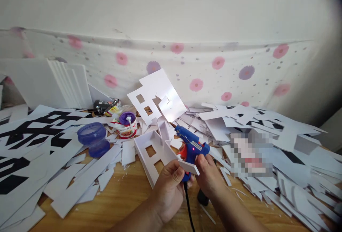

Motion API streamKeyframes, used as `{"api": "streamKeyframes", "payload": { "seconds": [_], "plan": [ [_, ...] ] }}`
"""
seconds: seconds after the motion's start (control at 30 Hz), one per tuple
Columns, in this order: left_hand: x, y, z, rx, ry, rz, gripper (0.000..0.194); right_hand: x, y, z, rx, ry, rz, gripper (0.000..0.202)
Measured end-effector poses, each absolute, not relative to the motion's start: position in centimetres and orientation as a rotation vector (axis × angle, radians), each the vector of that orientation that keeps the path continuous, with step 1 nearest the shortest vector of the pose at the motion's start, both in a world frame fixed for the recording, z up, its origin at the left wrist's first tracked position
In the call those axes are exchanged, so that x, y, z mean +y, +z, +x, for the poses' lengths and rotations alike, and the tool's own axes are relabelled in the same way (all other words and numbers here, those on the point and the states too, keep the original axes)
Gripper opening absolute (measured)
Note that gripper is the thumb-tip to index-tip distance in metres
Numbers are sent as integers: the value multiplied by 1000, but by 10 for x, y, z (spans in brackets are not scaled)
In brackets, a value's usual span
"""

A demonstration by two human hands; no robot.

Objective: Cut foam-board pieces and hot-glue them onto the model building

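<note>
My left hand is closed, its thumb pressing on a narrow white foam board strip. Behind that strip is a blue hot glue gun with a lit red light, an orange trigger and its nozzle tilted up and left. Its handle runs down by my left fingers, which seem to wrap it. My right hand is closed beside the gun's rear and the strip's right end; its fingertips are partly hidden, and I cannot tell what they pinch. Just beyond my left hand lies a white foam board frame with square openings and raised edges.
Foam board scraps cover both sides of the wooden table. A purple translucent container, a paper bowl and a cut-out panel stand behind. A black cable trails toward me. White boards lean at left.
</note>
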State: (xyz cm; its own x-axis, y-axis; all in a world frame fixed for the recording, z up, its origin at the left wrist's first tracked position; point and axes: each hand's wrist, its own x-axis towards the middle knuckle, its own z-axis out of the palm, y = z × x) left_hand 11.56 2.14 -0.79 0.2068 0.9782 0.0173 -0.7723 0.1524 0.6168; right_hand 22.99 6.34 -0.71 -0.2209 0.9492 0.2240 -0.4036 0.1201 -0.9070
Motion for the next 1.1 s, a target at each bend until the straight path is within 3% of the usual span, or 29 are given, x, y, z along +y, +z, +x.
{"api": "streamKeyframes", "payload": {
  "seconds": [0.17,0.33,0.47,0.7,1.1],
  "plan": [
    [20,-4,114,409,1275,577,26,59,0,232,-1112,1658,-599,42],
    [26,26,82,556,1385,530,26,67,15,243,-974,1331,-525,35],
    [44,44,48,794,1546,622,31,67,18,250,-1078,1291,-551,29],
    [58,26,32,874,1566,607,34,58,4,248,-1438,1266,-780,30],
    [57,14,24,829,1559,654,26,48,2,247,-1451,1234,-909,32]
  ]
}}
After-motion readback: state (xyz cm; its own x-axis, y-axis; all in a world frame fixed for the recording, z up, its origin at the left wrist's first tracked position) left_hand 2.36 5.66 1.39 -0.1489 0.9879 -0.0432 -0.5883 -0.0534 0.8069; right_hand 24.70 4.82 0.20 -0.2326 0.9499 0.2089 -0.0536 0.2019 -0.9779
